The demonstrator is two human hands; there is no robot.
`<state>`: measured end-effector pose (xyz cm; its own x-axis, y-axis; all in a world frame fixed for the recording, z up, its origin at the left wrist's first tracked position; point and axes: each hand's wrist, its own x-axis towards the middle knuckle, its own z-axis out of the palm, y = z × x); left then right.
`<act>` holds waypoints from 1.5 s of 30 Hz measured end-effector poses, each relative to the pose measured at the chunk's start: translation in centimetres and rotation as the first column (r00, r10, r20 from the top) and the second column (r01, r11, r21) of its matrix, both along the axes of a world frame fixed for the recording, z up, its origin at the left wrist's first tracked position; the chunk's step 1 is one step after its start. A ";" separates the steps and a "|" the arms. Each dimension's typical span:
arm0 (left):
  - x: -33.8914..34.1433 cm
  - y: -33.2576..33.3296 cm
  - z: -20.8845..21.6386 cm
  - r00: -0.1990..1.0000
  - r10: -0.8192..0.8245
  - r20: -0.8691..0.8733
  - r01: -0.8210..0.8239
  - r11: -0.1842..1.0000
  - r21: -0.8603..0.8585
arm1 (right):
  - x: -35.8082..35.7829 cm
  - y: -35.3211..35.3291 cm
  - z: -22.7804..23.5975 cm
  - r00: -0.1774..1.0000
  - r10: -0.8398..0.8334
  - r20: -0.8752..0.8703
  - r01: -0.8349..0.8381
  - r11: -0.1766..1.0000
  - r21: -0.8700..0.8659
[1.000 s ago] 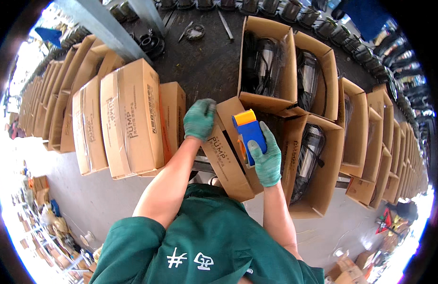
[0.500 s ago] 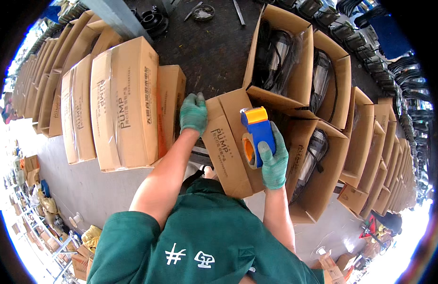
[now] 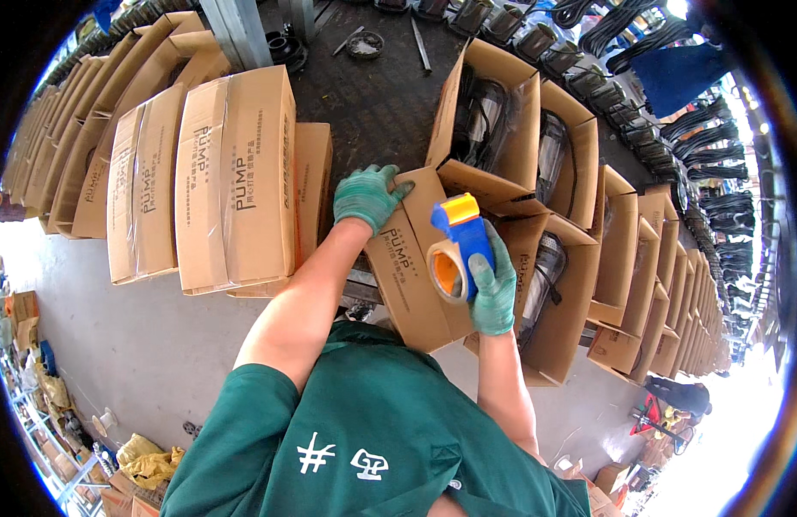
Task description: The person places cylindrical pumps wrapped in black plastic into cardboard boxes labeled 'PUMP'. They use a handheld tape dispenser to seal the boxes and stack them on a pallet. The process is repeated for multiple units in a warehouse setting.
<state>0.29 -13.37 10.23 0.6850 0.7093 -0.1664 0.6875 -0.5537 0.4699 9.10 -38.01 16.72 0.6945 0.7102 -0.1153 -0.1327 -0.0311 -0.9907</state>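
In my right hand (image 3: 495, 289), gloved in green, is a blue tape dispenser (image 3: 469, 241) with a yellow-orange head and a tape roll on it. It is held over the top of a closed cardboard carton (image 3: 416, 297), close to the flap seam. My left hand (image 3: 368, 200), in a matching glove, grips that carton's far left edge, thumb toward the top and fingers bent at the edge. The carton sits at an angle in front of me. Right beside it stands an open carton (image 3: 566, 332) with a metal pump (image 3: 543, 280) and black cable inside.
Taped cartons (image 3: 235, 181) stand at the left, with open cartons behind them. More open cartons (image 3: 510, 121) holding pumps run along the right. A metal post (image 3: 235, 34) rises at the far left of the dark bench (image 3: 364, 103). Bundled black cables (image 3: 709, 129) line the far right.
My left hand has shifted from the carton's left side onto its far left edge. The tape dispenser has moved slightly left and tilted, and the view has shifted a little.
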 end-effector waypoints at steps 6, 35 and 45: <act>-0.1 0.2 -1.1 0.998 0.010 0.058 -0.012 0.999 0.038 | -2.6 -1.2 -1.6 0.980 0.134 0.147 -0.110 0.980 -0.164; 3.2 7.8 2.0 0.963 0.267 0.042 -0.204 0.820 -0.535 | -2.7 -0.7 -1.3 0.991 0.131 0.014 -0.127 0.980 -0.153; 3.8 10.7 -9.2 0.969 -0.190 -0.157 0.069 0.821 -0.567 | -2.6 0.8 -1.5 0.995 0.099 0.034 -0.081 0.933 -0.350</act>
<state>4.07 -2.66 1.08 0.6735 0.3622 -0.6444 0.7392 -0.3319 0.5860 6.48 -37.26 15.18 0.6408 0.6917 -0.3330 -0.0639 -0.3842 -0.9210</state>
